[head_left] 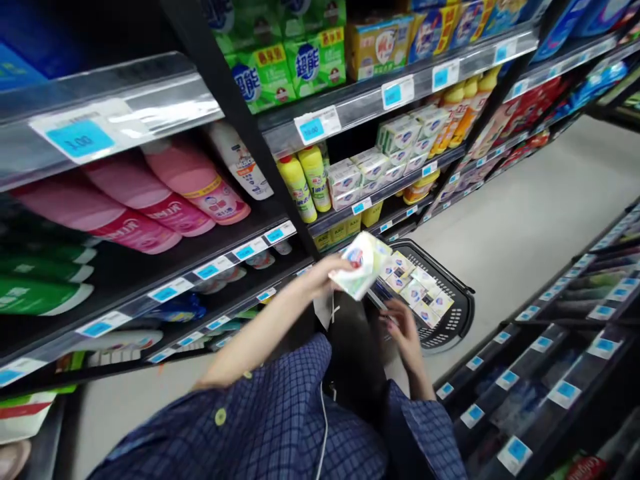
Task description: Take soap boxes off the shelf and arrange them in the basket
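My left hand (327,273) reaches forward, its fingers closed around a white and pale green soap box (363,267) with a red and blue logo. The soap box is held up near the shelf side, above the near left edge of a black shopping basket (463,310). Inside the basket lie several similar soap boxes (417,293), side by side. My right hand (403,327) is at the basket's near side with its fingers curled. A dark edge lies by its fingertips, and what they grip is blurred and cannot be made out.
Matching soap boxes (373,167) are stacked on the left shelf beside yellow bottles (305,180). Pink bottles (165,193) stand nearer to me, and green packs (287,67) above. Another shelf rack (530,380) borders the right. The pale aisle floor (530,193) runs ahead.
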`<state>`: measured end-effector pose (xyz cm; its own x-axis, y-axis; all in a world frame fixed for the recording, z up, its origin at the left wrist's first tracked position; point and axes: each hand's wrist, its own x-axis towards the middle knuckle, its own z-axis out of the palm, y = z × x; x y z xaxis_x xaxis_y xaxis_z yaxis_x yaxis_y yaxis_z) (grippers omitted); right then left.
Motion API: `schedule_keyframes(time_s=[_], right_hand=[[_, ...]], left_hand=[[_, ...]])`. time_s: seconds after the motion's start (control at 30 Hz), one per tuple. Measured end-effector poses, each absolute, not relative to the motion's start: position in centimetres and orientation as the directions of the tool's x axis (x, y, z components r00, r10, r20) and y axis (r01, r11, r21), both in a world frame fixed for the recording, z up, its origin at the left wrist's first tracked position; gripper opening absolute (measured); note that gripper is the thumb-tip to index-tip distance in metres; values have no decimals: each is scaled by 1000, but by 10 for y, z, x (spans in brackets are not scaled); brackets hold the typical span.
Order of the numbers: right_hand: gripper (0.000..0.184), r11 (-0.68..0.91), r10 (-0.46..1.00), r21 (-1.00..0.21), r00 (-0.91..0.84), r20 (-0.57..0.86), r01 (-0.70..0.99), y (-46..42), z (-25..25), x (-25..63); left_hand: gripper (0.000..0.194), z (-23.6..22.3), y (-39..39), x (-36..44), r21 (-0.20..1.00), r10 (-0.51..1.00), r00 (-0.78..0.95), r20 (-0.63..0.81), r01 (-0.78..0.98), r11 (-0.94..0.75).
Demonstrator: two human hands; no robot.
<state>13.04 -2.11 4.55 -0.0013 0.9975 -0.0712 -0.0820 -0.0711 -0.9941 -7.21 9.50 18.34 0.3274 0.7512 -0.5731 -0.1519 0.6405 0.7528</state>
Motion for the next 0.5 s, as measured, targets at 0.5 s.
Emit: schedule_keyframes(time_s=[0.5], right_hand=[[117,306,950,-906,-153,272,293,-13,120,84]], left_hand=[[65,161,9,-89,760,826,244,-509,-324,564]])
